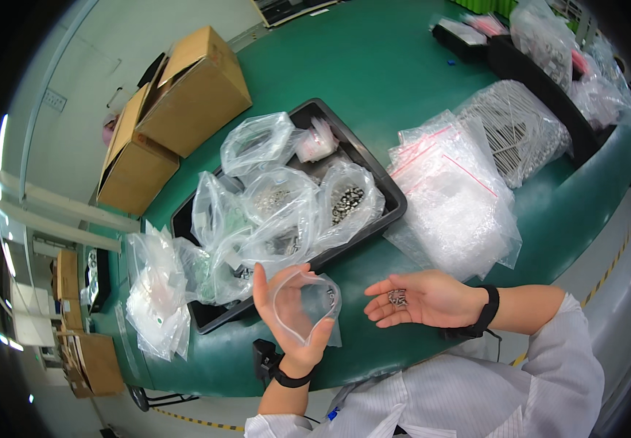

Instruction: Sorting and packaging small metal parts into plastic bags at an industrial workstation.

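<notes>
Two hands work: left hand pinches a small clear bag open (mouth rightward), right hand lies flat, cupping small metal parts.

Left hand at lower centre of the frame, around a small open bag. Right hand just right of it, palm up, with small metal parts on the palm. Tray at centre frame, above both hands, on the table. Filled bags inside the tray. Stack of flat bags right of the tray. Bag of thin rods at upper right, behind the stack. Loose bags left of the tray, at the table edge. Two cardboard boxes at upper left, beyond the table.
</notes>
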{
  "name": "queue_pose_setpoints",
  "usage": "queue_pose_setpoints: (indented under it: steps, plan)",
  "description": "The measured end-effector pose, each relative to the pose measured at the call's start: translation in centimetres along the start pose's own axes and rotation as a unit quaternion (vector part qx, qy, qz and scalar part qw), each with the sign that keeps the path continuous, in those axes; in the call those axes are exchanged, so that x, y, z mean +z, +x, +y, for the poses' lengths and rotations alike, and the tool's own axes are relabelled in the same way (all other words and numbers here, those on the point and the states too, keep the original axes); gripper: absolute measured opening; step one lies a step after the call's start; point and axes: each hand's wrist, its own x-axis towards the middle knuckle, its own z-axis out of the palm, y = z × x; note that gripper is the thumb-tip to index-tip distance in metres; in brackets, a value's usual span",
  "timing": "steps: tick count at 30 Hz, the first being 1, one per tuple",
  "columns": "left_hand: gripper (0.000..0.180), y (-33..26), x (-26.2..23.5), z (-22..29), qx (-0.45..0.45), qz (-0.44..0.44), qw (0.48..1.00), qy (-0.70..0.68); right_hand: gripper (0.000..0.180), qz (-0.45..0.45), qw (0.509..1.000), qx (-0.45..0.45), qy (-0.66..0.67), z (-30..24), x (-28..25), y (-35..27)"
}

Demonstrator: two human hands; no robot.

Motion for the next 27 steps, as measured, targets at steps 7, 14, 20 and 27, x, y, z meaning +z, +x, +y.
queue_pose_setpoints:
  steps: [7, 14, 20, 27]
  plan:
    - [0.101, 0.6, -0.3, -0.2, 0.075, -0.035, 0.996, -0.027, 0.039, -0.018, 0.990, -0.029, -0.135, -0.9, 0.4, 0.2]
    - [0.099, -0.6, 0.2, -0.8, 0.054, -0.042, 0.996, -0.050, 0.037, -0.012, 0.979, -0.042, -0.199, -2.4, 4.4, 0.2]
    - [0.097, -1.0, 0.7, -0.6, 0.091, -0.049, 0.994, -0.043, 0.032, 0.019, 0.960, -0.128, -0.249, -6.4, 10.0, 2.1]
    - [0.098, -1.2, 0.8, 0.2, 0.105, -0.066, 0.992, -0.019, 0.031, 0.018, 0.925, -0.163, -0.342, -9.0, 12.9, 8.8]
